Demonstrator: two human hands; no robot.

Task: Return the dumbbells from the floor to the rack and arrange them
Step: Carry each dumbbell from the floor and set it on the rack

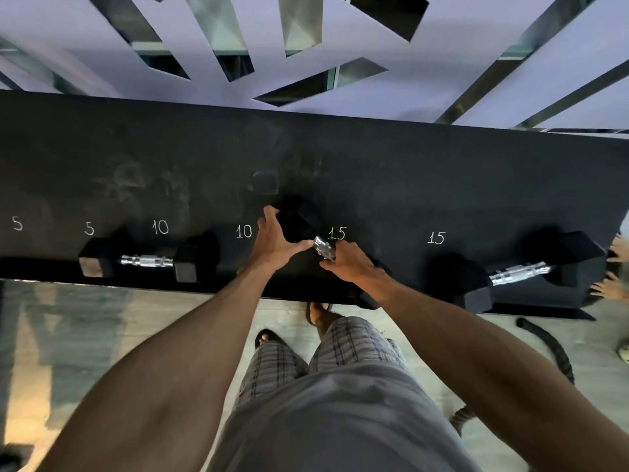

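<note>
A long black rack shelf (374, 165) carries chalk numbers 5, 5, 10, 10, 15, 15 along its front. A black hex dumbbell (299, 223) with a chrome handle lies slanted near the middle, by the first 15. My left hand (275, 240) cups its far head, fingers spread round it. My right hand (350, 264) grips the chrome handle at its near end and hides most of it. A smaller dumbbell (144, 262) lies level at the front left, under the first 10. A bigger dumbbell (519, 272) lies at the right end.
Another person's fingers (612, 270) show at the right edge beside the rack. A thick dark rope (558, 359) curls on the floor at the right. My feet in sandals (320, 318) stand close under the rack's front edge. A white cut-out wall panel rises behind the rack.
</note>
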